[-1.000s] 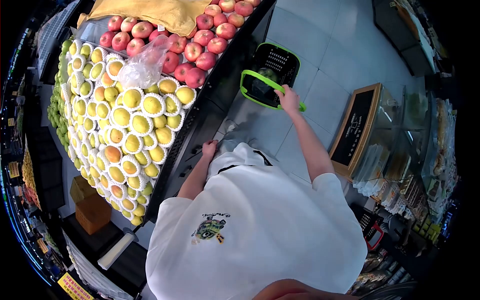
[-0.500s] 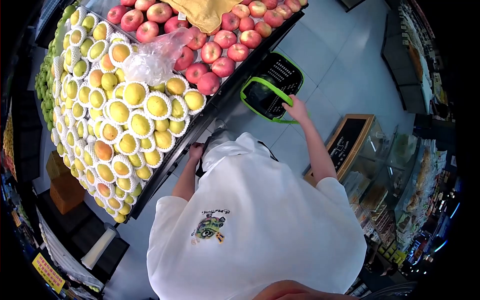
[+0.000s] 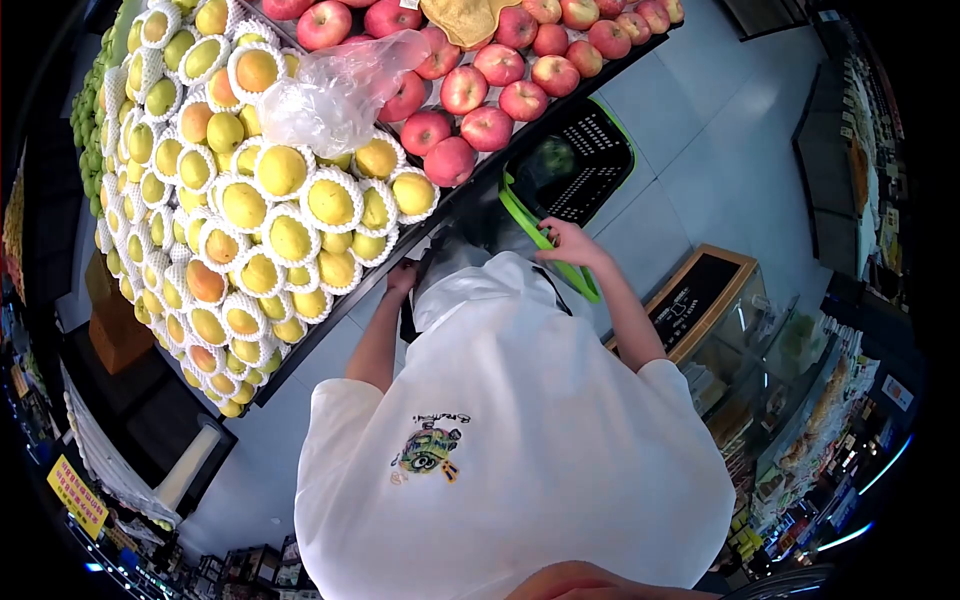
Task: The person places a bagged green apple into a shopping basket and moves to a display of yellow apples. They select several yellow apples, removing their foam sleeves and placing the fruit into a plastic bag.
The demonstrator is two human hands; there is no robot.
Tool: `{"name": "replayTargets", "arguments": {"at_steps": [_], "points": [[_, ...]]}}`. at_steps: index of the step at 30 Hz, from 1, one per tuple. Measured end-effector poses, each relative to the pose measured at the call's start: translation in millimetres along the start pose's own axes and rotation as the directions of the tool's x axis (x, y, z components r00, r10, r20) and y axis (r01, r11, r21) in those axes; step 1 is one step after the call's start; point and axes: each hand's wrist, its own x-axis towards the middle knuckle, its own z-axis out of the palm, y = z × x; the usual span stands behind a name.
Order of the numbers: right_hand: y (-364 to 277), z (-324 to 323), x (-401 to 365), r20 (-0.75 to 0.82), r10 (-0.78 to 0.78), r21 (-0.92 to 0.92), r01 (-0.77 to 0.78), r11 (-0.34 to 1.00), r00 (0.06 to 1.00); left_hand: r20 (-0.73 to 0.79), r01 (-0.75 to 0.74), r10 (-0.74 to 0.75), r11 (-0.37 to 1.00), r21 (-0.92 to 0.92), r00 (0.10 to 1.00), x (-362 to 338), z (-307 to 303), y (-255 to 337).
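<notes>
Right hand (image 3: 568, 243): we are parting its fingers loosely around the green handle (image 3: 530, 219). Left hand (image 3: 402, 277): we are keeping it low beside the fruit stand (image 3: 325, 318), its finger state too dark to tell. Basket (image 3: 578, 165), one, black with green rim: sitting ahead of the right hand, close against the stand's edge, which is bounding it on the left; a dark green item (image 3: 553, 158) is lying inside. On the stand, we are counting in: yellow fruit (image 3: 281, 171) in white foam nets, red apples (image 3: 464, 90), a clear plastic bag (image 3: 335, 95) resting over fruit, yellow cloth (image 3: 466, 18). Right side: a wood-framed board (image 3: 693, 298) is flanking the floor.
</notes>
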Motion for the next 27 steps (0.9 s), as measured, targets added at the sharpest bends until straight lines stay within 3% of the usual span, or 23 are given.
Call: {"name": "replayTargets", "arguments": {"at_steps": [1,2,3,5,6,7,10,12,15,17,20,25,27], "points": [[2,1,2,0.055,-0.026,0.003,0.026,1.0,0.998,-0.042,-0.029,0.03,0.999,0.033,0.999,-9,2,5],[17,8,12,0.032,-0.149,0.016,0.148,0.989,0.988,-0.068,-0.004,0.002,1.0,-0.028,0.998,-9,5,3],[17,6,15,0.039,-0.148,0.017,0.147,0.989,0.988,-0.071,0.002,-0.004,1.0,-0.03,0.997,-4,8,-3],[17,12,16,-0.102,-0.049,0.104,0.059,0.993,0.994,-0.101,-0.016,0.008,0.996,-0.084,0.995,-1,15,-16],[-1,5,8,-0.054,0.101,0.246,-0.084,0.966,0.993,-0.075,0.034,-0.044,0.99,-0.135,0.996,-11,16,-12],[3,4,12,-0.052,0.103,0.25,-0.087,0.964,0.993,-0.075,0.037,-0.047,0.991,-0.13,0.996,-17,18,-5],[21,5,16,-0.095,0.105,0.221,-0.082,0.972,0.99,-0.144,-0.057,0.064,0.997,0.051,0.988,-22,25,-9],[31,0,16,-0.312,-0.087,0.118,0.129,0.985,0.946,-0.073,0.068,-0.066,0.998,0.018,0.995,-32,23,11],[46,-21,11,-0.378,0.028,0.163,0.037,0.986,0.925,-0.064,0.066,-0.068,0.997,-0.033,0.996,-23,31,24],[52,-31,12,-0.427,-0.012,0.157,0.087,0.984,0.904,-0.064,0.076,-0.078,0.997,-0.035,0.995,-24,37,45],[54,-39,14,-0.465,0.006,0.119,0.056,0.991,0.885,-0.067,-0.03,0.024,0.997,-0.078,0.997,-21,50,72],[51,-58,32,-0.577,-0.048,-0.087,-0.003,0.996,0.815,-0.049,-0.052,0.044,0.982,-0.18,0.998,-40,67,122],[59,-75,40,-0.579,-0.044,-0.068,0.005,0.998,0.814,-0.057,-0.071,0.062,0.983,-0.171,0.996,-42,70,127]]}}
